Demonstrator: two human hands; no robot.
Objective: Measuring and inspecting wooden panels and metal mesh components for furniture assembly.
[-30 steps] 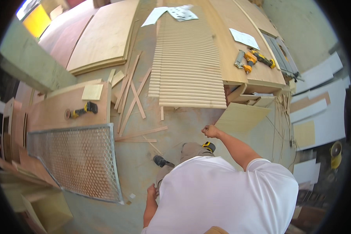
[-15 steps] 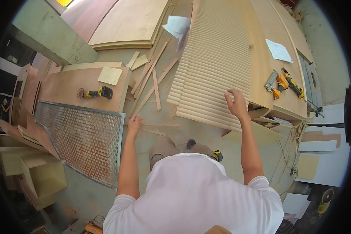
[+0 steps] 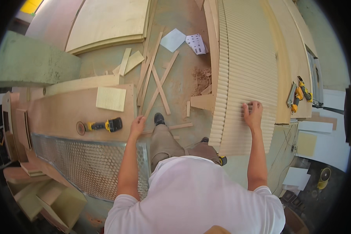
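Observation:
My left hand hangs with loosely bent fingers near the end of a low wooden bench; it holds nothing that I can see. Close by is the metal-framed panel of round-holed mesh, partly behind my left forearm. My right hand, thumb and fingers apart, is over the near part of a long ribbed wooden panel. Whether it touches the ribs I cannot tell. A cordless angle grinder with a disc lies on the low bench, beside a small pale wooden board.
Loose wood strips lie crossed on the floor ahead, with two paper sheets beyond. Power tools rest at the right. Stacked boards stand far left, near a concrete pillar. A fan is low right.
I have stepped forward, one leg now ahead, and my right hand is over the ribbed panel's near end. The blurred papers now show as two sheets; the bench sheet is out of sight.

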